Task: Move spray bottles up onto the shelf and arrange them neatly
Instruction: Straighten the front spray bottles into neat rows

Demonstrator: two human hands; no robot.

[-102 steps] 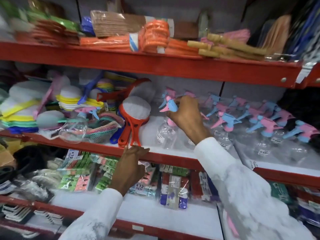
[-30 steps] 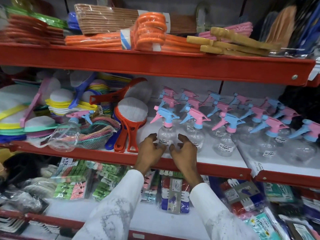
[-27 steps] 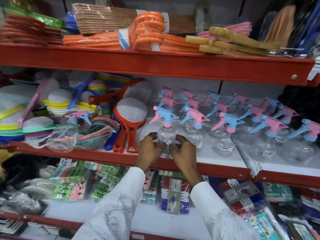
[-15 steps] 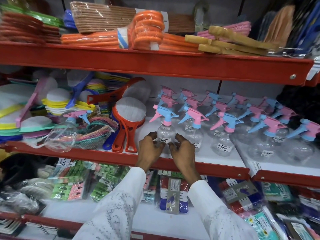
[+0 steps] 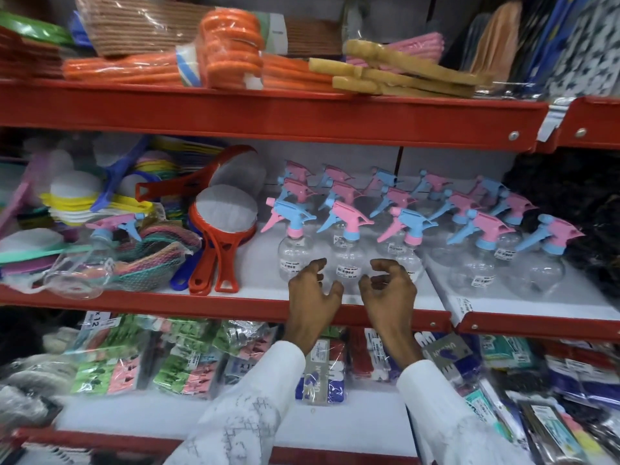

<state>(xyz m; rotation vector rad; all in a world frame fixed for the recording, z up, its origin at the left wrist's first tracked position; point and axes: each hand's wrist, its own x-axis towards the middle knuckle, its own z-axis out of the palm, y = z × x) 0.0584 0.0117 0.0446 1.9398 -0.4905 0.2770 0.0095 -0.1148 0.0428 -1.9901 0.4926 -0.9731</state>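
Observation:
Several clear spray bottles with pink and blue trigger heads stand in rows on the white middle shelf (image 5: 261, 263) behind its red front edge. My left hand (image 5: 312, 293) and my right hand (image 5: 385, 290) hover at the shelf edge with fingers curled apart, on either side of the second front-row bottle (image 5: 349, 260). Neither hand grips it. The first front-row bottle (image 5: 295, 253) stands just left of my left fingers. One more spray bottle (image 5: 97, 260) lies on its side at the left, on a mesh bag.
Red-handled sieves (image 5: 221, 236) lean just left of the bottles. Mesh bags and stacked coloured scrubbers (image 5: 77, 203) fill the shelf's left part. The red upper shelf (image 5: 302, 119) hangs close above. Packs of clothes pegs (image 5: 174, 360) lie on the shelf below.
Both hands have shifted right along the shelf edge, from flanking the first front bottle to flanking the second, and they now sit wider apart.

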